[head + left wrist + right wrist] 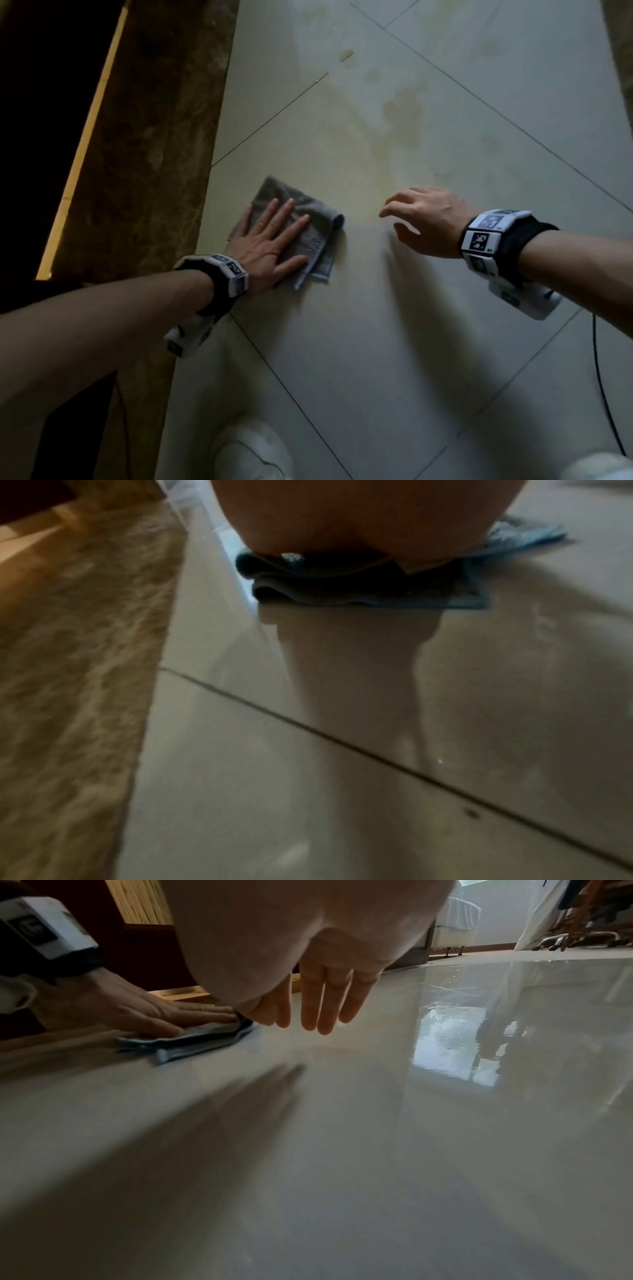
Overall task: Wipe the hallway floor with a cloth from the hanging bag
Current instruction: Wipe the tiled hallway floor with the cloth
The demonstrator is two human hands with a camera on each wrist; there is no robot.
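A folded grey-blue cloth point(308, 236) lies flat on the pale tiled floor point(376, 342). My left hand point(270, 236) presses on it with straight, spread fingers. From the left wrist view only the heel of the palm point(359, 520) shows, on top of the cloth point(359, 593). My right hand point(421, 216) hovers just above the floor to the right of the cloth, fingers relaxed and holding nothing. The right wrist view shows its fingers point(318, 999) pointing down near the cloth's edge point(202, 1039), with my left hand point(143, 1012) flat on the cloth.
Yellowish stains point(400, 113) mark the tiles beyond the hands. A brown marble border point(137, 154) runs along the left. A white shoe point(253, 452) is at the bottom, and a black cable point(603, 394) hangs at right. Furniture legs point(555, 939) stand far off.
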